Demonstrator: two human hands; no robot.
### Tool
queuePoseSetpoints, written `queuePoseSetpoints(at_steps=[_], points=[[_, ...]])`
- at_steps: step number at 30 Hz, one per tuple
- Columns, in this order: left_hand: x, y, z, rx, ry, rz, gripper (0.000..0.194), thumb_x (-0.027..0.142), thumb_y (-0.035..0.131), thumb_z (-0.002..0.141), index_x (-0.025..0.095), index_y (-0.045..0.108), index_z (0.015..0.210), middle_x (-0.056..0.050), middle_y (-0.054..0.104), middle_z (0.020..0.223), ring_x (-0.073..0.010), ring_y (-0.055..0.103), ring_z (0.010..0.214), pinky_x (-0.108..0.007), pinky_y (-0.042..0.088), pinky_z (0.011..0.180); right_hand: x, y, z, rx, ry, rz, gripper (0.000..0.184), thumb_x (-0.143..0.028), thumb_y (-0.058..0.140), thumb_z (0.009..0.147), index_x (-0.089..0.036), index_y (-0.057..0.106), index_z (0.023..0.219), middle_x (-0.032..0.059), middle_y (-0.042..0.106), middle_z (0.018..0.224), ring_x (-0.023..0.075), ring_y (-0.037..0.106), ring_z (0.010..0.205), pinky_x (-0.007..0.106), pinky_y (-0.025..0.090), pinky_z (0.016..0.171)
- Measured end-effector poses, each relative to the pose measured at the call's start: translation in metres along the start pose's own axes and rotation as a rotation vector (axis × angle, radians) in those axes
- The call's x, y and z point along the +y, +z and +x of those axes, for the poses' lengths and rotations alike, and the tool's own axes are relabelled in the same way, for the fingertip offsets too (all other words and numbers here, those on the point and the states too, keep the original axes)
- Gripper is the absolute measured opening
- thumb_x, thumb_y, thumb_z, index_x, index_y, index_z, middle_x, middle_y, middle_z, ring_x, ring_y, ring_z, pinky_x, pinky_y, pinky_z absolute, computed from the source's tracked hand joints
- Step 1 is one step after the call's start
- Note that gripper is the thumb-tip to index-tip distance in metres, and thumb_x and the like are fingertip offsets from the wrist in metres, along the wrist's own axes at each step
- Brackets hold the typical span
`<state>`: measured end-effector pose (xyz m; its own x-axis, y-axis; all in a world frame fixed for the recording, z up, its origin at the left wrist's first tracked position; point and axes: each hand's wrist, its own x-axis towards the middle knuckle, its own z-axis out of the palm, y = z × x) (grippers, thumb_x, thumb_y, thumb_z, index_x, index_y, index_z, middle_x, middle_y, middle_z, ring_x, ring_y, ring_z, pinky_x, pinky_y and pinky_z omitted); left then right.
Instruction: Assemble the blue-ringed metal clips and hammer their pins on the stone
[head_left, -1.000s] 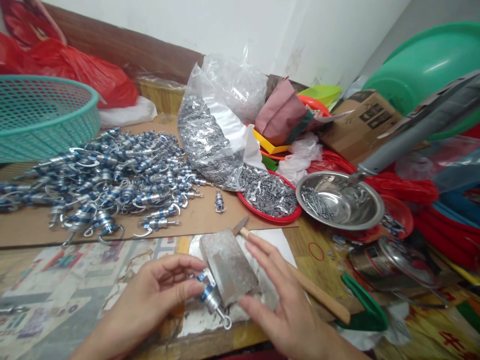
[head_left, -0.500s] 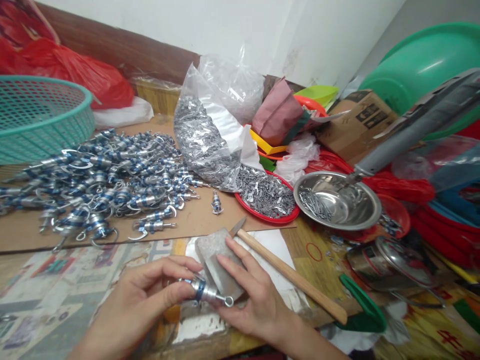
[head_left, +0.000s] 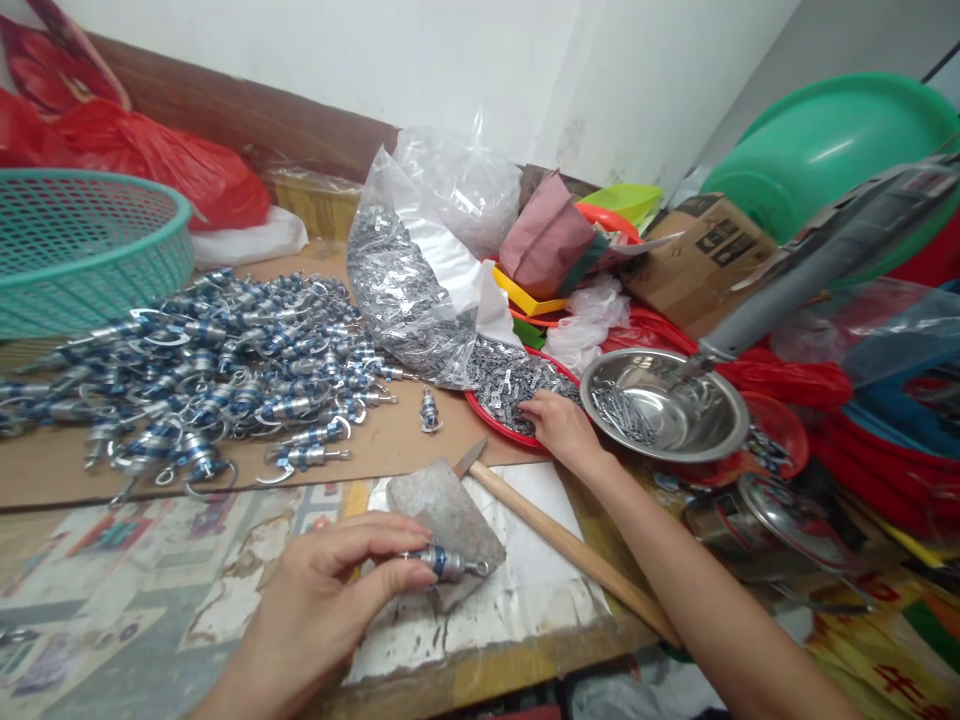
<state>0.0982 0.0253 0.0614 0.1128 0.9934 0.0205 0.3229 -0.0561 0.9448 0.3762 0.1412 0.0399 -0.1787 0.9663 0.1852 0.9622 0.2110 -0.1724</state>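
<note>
Silver-and-blue metal cylinder with a ring at its tip (head_left: 448, 563): held nearly level in front of the rough grey block (head_left: 442, 500), ring end to the right; touching or apart from it, impossible to tell.
Left hand (head_left: 330, 590): closed in a pinch around the cylinder's rear end, between thumb and fingertips, spread no wider than its thickness.
Right hand (head_left: 559, 425): stretched forward over the near edge of the round red plastic tray (head_left: 491, 420), fingertips bent and close together among the small flat grey metal clips (head_left: 510, 375); whether gripping any, cannot tell.
Hammer with pale wooden handle (head_left: 566, 548): lying slantwise just right of the block, metal head near the block's far corner, handle end beside the right forearm.
White sheet (head_left: 525, 610): spread under block and hammer.
Clear plastic bag full of grey clips (head_left: 409, 275): leaning beside the tray, mouth towards it.
Shiny steel bowl (head_left: 712, 420): just right of the tray, with slim silver pins (head_left: 619, 410) inside.
Heap of silver-and-blue cylinders (head_left: 202, 370): spread over brown cardboard (head_left: 382, 455) at left.
Single upright-looking cylinder (head_left: 429, 410): between heap and tray, apart from both.
Turquoise mesh basket (head_left: 82, 290): behind the heap, far left.
</note>
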Motion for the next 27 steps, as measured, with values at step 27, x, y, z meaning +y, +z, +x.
queuePoseSetpoints(at_steps=[27], points=[[-0.008, 0.001, -0.013, 0.032, 0.088, 0.101, 0.015, 0.028, 0.067, 0.069, 0.031, 0.078, 0.079, 0.000, 0.078, 0.085, -0.0244, 0.074, 0.082, -0.032, 0.057, 0.081, -0.002, -0.003, -0.002, 0.073, 0.052, -0.011, 0.014, -0.026, 0.058, 0.087, -0.014, 0.064, 0.085, 0.0034, 0.065, 0.090, 0.0163, 0.061, 0.084, 0.035, 0.049, 0.077]])
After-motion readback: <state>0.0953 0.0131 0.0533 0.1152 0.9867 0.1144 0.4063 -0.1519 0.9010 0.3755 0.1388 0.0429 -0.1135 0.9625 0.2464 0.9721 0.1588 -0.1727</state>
